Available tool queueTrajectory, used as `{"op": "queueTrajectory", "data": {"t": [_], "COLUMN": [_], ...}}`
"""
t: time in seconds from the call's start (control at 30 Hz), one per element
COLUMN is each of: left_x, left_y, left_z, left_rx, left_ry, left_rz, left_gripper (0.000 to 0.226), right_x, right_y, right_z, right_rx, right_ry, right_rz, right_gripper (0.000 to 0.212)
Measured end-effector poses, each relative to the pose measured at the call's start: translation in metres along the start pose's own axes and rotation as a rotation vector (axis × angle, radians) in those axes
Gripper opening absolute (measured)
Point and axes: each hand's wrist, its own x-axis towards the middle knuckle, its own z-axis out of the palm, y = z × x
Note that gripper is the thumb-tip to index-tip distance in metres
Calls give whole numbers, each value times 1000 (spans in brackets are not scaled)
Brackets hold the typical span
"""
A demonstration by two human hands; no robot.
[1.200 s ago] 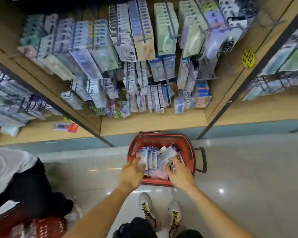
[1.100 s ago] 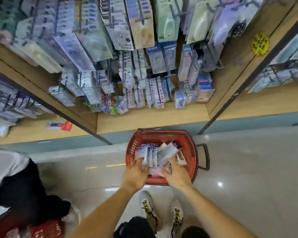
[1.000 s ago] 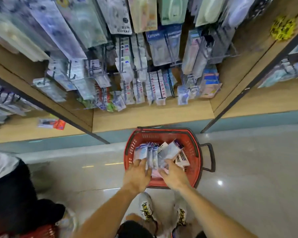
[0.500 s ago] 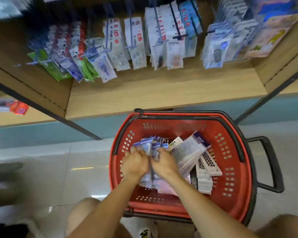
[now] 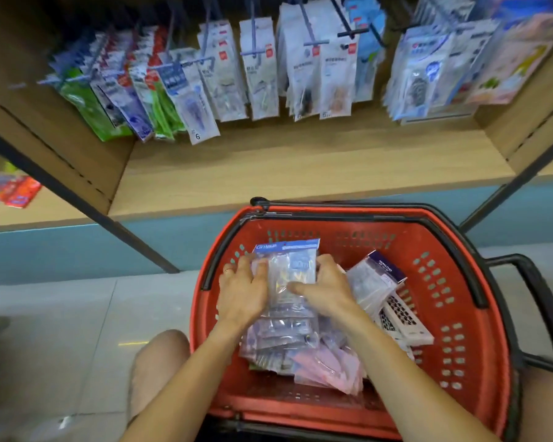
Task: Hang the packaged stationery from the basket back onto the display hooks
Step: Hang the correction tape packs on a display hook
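Head cam looks straight down at a person crouched over a red basket [image 5: 454, 362] on the tiled floor [image 5: 61, 314], bare knees on either side of it. Both forearms reach in from the bottom of the shot. The left hand [image 5: 241, 293] and right hand [image 5: 324, 290] sit on opposite sides of a stack of clear packets with a blue header card [image 5: 288, 272]. It stands roughly upright in the left-middle of the basket. Left fingers [image 5: 253, 266] are curled against the stack's left edge, and there's a ring on one of them. The right thumb [image 5: 296, 287] lies across the front of the top packet while the other right fingers wrap over the stack's right edge, so the bundle is squeezed between both hands.

Under and in front of the wrists there's a loose heap of more packets [image 5: 288, 342], some with pink contents [image 5: 329, 366]. Just right of the right hand a clear pack with a dark purple header [image 5: 377, 279] leans up, and beside that are white packs with a dotted pattern [image 5: 403, 317]. The basket's black handles are folded down along the rim.

Past the basket is a wooden shelf ledge [image 5: 300, 167]. Above it, rows of hanging packets [image 5: 300, 65] fill the display hooks [image 5: 351, 30], green ones on the left, mostly white and blue in the middle and right.
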Motion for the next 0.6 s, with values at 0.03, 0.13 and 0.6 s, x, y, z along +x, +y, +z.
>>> {"op": "queueTrajectory", "data": {"t": [0.03,0.13,0.6], "left_x": [-6,-11,-25], "left_y": [8,33,224], "left_z": [-9,-30,-119], "left_rx": [-61,-310,-800], "left_ry": [13,-128,-111], "left_rz": [11,-12,718], "left_gripper": [64,79,45], "right_x": [-4,-15,-41], "right_y": [0,-12,-156], "right_z": [-19,-73,-209], "right_rx": [64,348,717], "right_ry": [9,5,282], "right_rz": [-12,-104,-675], "right_gripper": [57,53,56]}}
